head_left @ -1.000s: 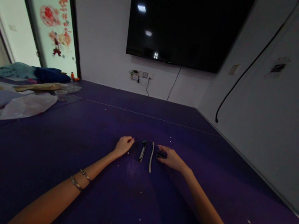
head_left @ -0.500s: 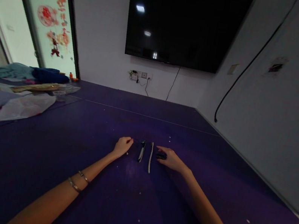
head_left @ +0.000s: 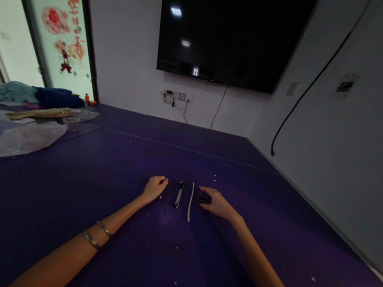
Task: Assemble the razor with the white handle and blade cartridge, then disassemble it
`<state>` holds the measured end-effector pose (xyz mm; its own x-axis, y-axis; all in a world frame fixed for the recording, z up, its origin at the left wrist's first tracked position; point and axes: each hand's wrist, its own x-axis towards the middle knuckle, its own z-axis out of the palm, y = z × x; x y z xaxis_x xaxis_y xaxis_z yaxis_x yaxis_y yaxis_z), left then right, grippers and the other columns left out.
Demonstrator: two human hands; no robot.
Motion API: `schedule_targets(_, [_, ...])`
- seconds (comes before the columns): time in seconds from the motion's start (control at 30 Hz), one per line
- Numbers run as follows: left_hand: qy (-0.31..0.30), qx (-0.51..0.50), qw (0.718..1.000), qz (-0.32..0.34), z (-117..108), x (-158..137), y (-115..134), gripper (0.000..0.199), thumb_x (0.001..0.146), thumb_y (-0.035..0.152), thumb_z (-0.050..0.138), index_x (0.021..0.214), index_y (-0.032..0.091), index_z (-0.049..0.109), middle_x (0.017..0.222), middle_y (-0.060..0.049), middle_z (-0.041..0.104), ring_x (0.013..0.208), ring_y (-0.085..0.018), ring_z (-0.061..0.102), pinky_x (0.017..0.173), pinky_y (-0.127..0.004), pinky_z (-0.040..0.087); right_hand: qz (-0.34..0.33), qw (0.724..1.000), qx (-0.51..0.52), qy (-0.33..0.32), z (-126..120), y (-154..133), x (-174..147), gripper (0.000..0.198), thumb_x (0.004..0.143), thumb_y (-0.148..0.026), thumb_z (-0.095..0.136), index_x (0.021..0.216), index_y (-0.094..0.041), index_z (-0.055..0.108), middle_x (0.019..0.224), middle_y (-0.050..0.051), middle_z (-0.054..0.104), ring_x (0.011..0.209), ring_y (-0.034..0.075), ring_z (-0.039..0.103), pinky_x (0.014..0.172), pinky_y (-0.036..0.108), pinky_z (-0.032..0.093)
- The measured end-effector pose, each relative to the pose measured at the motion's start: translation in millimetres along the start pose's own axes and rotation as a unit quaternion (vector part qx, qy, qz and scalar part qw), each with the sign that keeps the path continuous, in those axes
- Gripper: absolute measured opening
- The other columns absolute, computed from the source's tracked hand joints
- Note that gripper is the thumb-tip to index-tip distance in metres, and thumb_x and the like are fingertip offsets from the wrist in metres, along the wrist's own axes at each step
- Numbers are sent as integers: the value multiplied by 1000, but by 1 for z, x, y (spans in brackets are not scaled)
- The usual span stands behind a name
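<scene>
My left hand [head_left: 155,189] rests on the purple surface with its fingers curled in, and nothing shows in it. To its right lies a slim razor [head_left: 179,194] with a dark head and a black and grey handle, apart from the hand. Beside that is a pale, slightly curved toothbrush [head_left: 190,203], lying lengthwise away from me. My right hand [head_left: 218,204] is closed around a small black object [head_left: 203,199], partly hidden by the fingers, whose kind I cannot make out. The thumb is beneath it, and the index finger reaches out above it.
The purple surface [head_left: 110,208] runs to the wall and carries small white specks. Plastic wrapping [head_left: 36,139] and folded cloths [head_left: 54,97] lie at the far left. A black cable [head_left: 311,85] hangs down the right wall. A television [head_left: 228,32] is mounted ahead.
The view has shifted slightly, so everything sits a little further left. Both hands and the things between them keep about the same positions relative to one another.
</scene>
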<state>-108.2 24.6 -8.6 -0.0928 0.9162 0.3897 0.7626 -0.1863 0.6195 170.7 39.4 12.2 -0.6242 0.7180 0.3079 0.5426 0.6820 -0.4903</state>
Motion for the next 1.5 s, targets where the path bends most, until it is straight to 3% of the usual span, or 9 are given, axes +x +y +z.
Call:
schedule_targets(0.1, [0,10,1000,-1,-1,0,1,37,81,35,37,51,16,46,49,4,39,50,-10,39,51,-22,25,-9,1000,-25,14,-2,4,-1,58,67,-24,63,123,-18,51,121,10,56,112,23,51,97,40,37])
schedule_targets(0.33, [35,54,997,-37,-5,-1,2,36,84,36,35,58,17,51,54,3,45,52,-10,43,51,-22,24,47,992,-92,76,-13,22,-17,42,78,-25,52,118,-13,54,116,13,58,110,23,52,97,38,37])
schedule_targets(0.5, [36,85,995,-26,-4,1,0,35,86,33,35,62,17,55,60,1,53,59,-12,49,58,-22,33,108,975,-165,100,-15,44,-40,39,80,-25,48,116,-13,55,119,15,55,114,25,47,96,41,36])
schedule_targets(0.7, [18,120,993,1,2,2,-2,17,78,20,47,81,16,64,96,-8,62,95,-19,55,84,-29,38,164,957,-216,103,-9,55,-68,42,84,-34,43,120,-15,54,129,15,48,121,29,39,93,45,38])
schedule_targets(0.87, [-14,222,975,-7,6,-4,-1,36,79,23,47,113,15,56,128,-14,48,121,-29,40,97,-40,31,171,955,-223,96,-8,49,-75,42,87,-35,37,119,-15,56,128,14,51,120,28,42,95,44,37])
schedule_targets(1.03, [-54,273,961,8,7,-6,0,39,83,26,39,119,15,53,130,-14,48,123,-29,38,98,-42,31,164,955,-227,98,-9,47,-74,42,86,-34,39,117,-14,58,127,14,51,120,28,42,97,42,36])
schedule_targets(1.5, [-61,300,952,24,8,-8,-3,41,85,27,36,121,13,49,131,-15,46,124,-32,36,97,-44,31,157,956,-226,101,-9,47,-75,42,86,-33,39,117,-14,58,128,14,51,121,27,43,99,42,35])
